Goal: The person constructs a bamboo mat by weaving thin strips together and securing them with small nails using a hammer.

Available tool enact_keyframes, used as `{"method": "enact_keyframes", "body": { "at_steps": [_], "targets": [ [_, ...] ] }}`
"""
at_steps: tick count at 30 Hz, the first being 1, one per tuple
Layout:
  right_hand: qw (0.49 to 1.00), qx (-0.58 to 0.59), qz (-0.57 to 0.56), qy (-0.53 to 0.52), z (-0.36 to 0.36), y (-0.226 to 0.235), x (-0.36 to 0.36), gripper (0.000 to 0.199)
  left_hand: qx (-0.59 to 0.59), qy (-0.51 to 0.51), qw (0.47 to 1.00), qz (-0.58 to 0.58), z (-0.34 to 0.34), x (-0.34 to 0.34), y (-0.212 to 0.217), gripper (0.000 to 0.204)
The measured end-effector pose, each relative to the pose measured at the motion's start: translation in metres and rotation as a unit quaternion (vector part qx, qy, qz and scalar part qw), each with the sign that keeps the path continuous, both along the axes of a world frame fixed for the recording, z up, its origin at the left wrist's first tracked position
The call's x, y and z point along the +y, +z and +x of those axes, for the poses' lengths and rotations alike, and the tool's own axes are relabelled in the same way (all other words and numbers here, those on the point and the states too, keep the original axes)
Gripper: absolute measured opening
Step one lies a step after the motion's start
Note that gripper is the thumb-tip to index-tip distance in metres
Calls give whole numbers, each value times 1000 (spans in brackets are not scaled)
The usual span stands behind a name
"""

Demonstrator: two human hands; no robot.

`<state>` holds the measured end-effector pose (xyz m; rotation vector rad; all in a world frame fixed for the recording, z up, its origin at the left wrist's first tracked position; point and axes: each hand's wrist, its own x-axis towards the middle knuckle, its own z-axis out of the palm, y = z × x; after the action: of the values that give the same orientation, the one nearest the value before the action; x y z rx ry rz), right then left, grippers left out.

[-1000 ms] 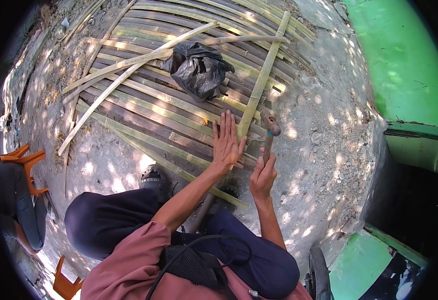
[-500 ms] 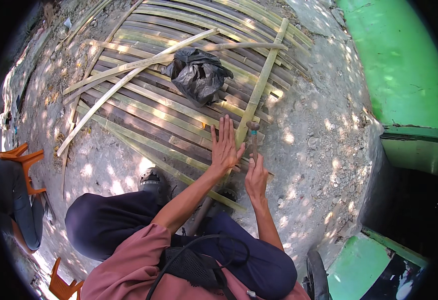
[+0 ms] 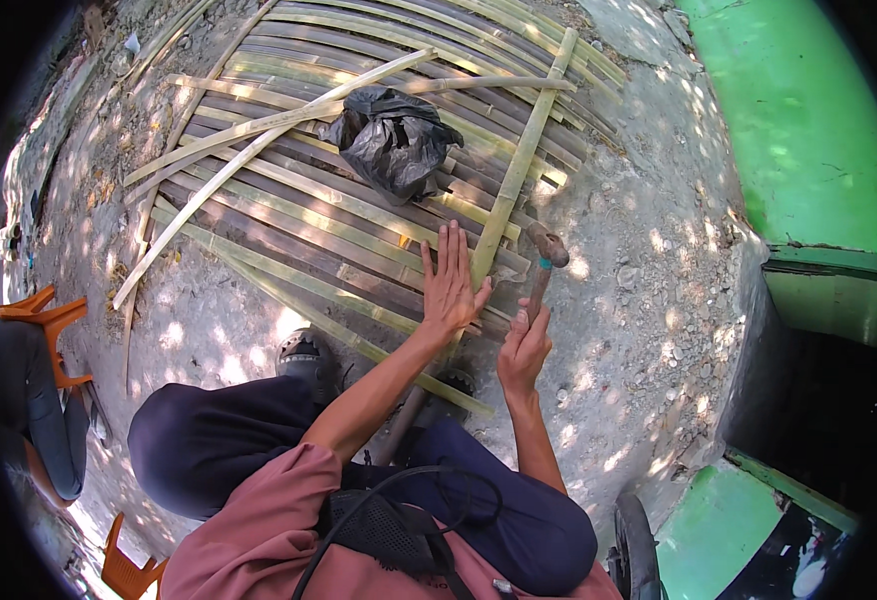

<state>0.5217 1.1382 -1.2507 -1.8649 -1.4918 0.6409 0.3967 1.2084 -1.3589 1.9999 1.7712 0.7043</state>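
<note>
My left hand lies flat with fingers stretched out on the near right end of a lattice of split bamboo slats. Beside its thumb runs a lengthwise bamboo strip that crosses over the slat ends. My right hand is wrapped around the handle of a hammer, which has a teal band below its brown head. The hammer is raised, its head just right of the crossing strip and apart from it. A crumpled black plastic bag rests on the slats beyond my left hand.
Loose pale bamboo strips lie crossed over the lattice at the left. A green wall panel stands at the right, above a dark opening. A seated person's legs and orange plastic chairs show at the far left, on rough ground.
The hammer has lifted and swung to the right, its head turning away from the crossing strip. My left hand stays pressed in nearly the same spot.
</note>
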Motion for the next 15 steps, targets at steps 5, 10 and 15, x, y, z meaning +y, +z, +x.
{"method": "enact_keyframes", "body": {
  "at_steps": [5,10,15],
  "targets": [
    [985,-142,-68,71,22,-28,2,24,-16,-6,1000,6,8,4,7,106],
    [998,-23,45,41,1,-2,1,26,2,-3,1000,-12,0,1,4,107],
    [990,-92,-82,66,14,-18,7,25,0,-6,1000,-8,4,1,5,108]
  ]
}}
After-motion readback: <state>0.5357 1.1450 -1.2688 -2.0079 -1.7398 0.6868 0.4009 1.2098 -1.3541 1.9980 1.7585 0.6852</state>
